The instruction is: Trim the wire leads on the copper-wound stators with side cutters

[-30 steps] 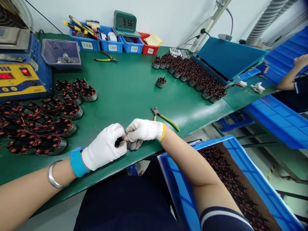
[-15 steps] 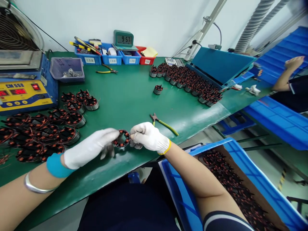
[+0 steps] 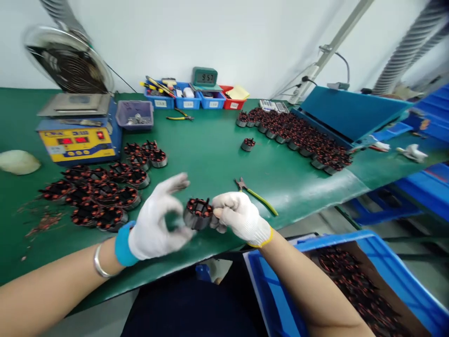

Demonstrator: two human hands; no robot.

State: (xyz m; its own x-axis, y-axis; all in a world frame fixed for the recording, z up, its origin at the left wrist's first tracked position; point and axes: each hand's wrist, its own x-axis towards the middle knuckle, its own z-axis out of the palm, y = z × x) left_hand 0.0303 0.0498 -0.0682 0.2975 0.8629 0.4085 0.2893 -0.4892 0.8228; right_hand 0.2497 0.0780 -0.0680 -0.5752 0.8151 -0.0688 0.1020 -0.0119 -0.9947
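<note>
My right hand [image 3: 238, 215], in a white glove with a yellow hem, grips the right side of a copper-wound stator [image 3: 198, 214] above the green bench near its front edge. The stator's black prongs point up. Just left of it, my gloved left hand [image 3: 159, 217] is spread, thumb and fingers apart, with nothing held; its fingertips are blurred. Green-handled cutters [image 3: 257, 197] lie open behind my right hand. A single stator [image 3: 248, 144] stands farther back on the bench.
Wound stators [image 3: 105, 189] cluster at left beside wire scraps [image 3: 45, 222] and a yellow-blue soldering unit [image 3: 79, 142]. Many stators [image 3: 294, 133] stand in rows at back right. Small bins [image 3: 185, 103] line the wall. A blue crate [image 3: 277, 299] of stators sits at lower right.
The view has shifted left. My left hand has opened wide and come off the stator, which has turned from ring face toward me to prongs up, still in my right hand.
</note>
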